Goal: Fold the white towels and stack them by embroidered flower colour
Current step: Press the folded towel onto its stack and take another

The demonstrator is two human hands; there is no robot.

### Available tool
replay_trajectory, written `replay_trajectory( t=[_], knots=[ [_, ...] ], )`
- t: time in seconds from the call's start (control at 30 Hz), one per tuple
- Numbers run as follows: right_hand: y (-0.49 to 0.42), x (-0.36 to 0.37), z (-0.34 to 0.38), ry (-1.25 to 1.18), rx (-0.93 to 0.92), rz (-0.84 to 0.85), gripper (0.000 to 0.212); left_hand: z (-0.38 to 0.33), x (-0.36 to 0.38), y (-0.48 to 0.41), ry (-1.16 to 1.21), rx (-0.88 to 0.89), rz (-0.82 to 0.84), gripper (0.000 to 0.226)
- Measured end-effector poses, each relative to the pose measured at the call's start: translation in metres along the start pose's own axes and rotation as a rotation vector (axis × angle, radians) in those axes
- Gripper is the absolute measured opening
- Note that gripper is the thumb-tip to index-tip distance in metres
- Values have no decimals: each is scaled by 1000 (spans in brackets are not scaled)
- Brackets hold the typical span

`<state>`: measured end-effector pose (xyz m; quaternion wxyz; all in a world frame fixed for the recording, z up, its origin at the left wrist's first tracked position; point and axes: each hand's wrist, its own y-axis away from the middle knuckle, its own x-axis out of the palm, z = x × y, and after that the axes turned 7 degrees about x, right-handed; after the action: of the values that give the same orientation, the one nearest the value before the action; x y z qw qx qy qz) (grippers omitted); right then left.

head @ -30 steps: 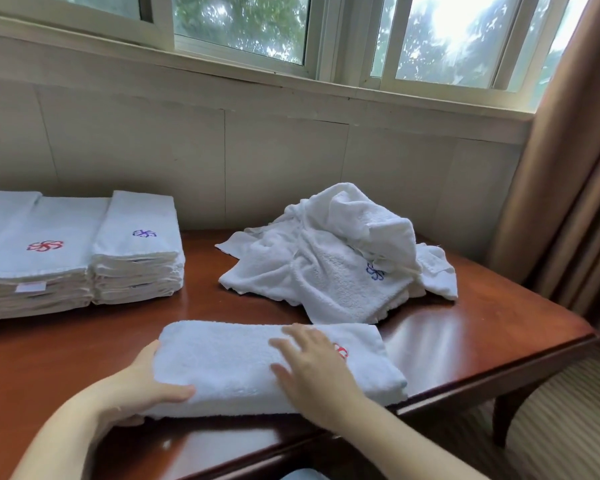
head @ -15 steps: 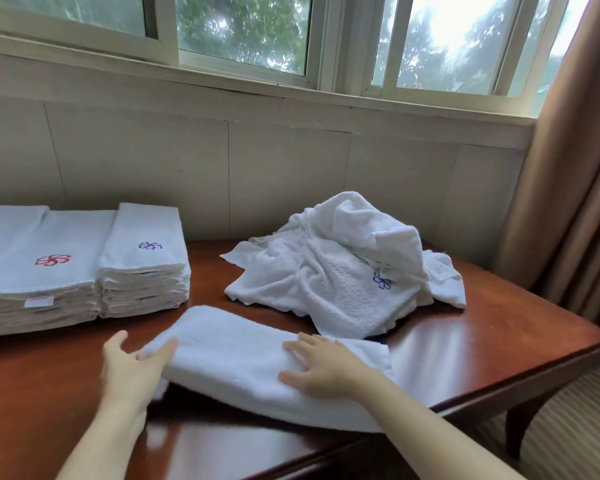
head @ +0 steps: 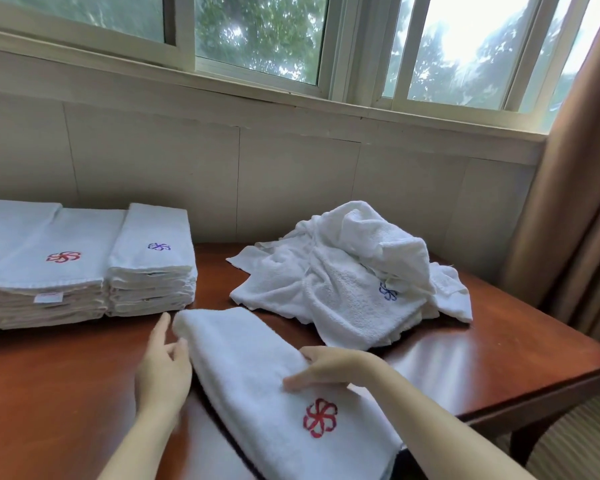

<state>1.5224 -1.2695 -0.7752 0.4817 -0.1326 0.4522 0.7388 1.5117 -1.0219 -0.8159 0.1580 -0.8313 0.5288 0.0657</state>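
1. Folded white terry towel with a red embroidered flower (head: 264, 386) lay long and narrow at the front of the glossy reddish-brown wooden table (head: 66, 393). It was set diagonally, with its far end pointing toward the stacks and its near end at the table's front edge.
2. The flower faced up on the near part of the towel.
3. Left hand (head: 161, 372) was released, fingers straight, laid along the towel's left long edge with the thumb touching the cloth. It grasped nothing.
4. Right hand (head: 329, 367) was also released and rested on the towel's top near its right edge, just behind the red flower. Its fingers and thumb were stretched across the cloth, not curled round it.
5. Stack of folded white towels topped by a red flower (head: 42, 271) sat at the back left against the wall.
6. Stack of folded white towels topped by a blue-purple flower (head: 153, 268) sat touching the red stack's right side, near the towel's far end but apart from it.
7. Crumpled heap of unfolded white towels (head: 343, 289) sat back right, one blue flower showing, just beyond the right hand.
8. Brown curtain (head: 568, 202) hung at far right, and a white-framed window (head: 357, 46) ran above the pale wall.
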Motion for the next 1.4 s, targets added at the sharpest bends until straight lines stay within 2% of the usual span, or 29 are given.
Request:
replay_trajectory(
  t=[0.07,0.1,0.17,0.23,0.3,0.37,0.5,0.6,0.7,0.73,0.83,0.97,1.03,1.1,1.17,1.2,1.23,1.3,1.37,1.4],
  knots=[
    [1,3,6,-209,-87,74,34,-1,1,1,54,-79,125,36],
    [1,4,8,-325,-133,108,36,-4,2,4,101,-133,209,34],
    [0,4,11,-498,-154,156,57,-11,3,15,193,-214,393,31],
    [-3,5,16,-547,-157,162,58,-14,2,20,214,-191,500,38],
    [-6,7,23,-569,-159,136,53,-12,0,19,220,-104,464,45],
    [-4,7,32,-590,-172,129,57,-16,-6,16,275,-57,380,50],
    [6,4,60,-551,-308,279,60,-40,-30,11,487,-14,238,66],
    [12,8,93,-484,-426,287,58,-53,-69,4,554,37,156,66],
    [15,20,138,-644,-531,449,45,-64,-123,-7,631,79,116,69],
    [14,25,155,-662,-558,452,42,-68,-141,-14,630,94,91,67],
    [-3,29,221,-646,-622,351,36,-86,-188,-53,591,142,46,63],
    [-49,8,337,-813,-703,217,40,-123,-231,-164,523,195,-105,79],
    [-85,-10,397,-893,-715,104,38,-124,-246,-227,529,168,-63,65],
    [-132,-15,436,-911,-625,5,35,-105,-244,-267,426,-29,133,37],
    [-187,0,441,-835,-445,-3,28,-61,-230,-284,217,-293,327,42],
    [-213,15,433,-730,-352,0,22,-35,-223,-289,97,-355,377,41],
    [-235,30,422,-620,-275,2,16,-11,-218,-293,-26,-373,362,42],
    [-262,51,410,-563,-221,-27,13,20,-215,-300,-167,-298,193,58],
    [-276,56,412,-596,-273,-110,9,29,-215,-305,-141,-225,137,65],
    [-280,56,414,-619,-305,-108,18,31,-214,-305,-127,-205,141,66]
  ],
)
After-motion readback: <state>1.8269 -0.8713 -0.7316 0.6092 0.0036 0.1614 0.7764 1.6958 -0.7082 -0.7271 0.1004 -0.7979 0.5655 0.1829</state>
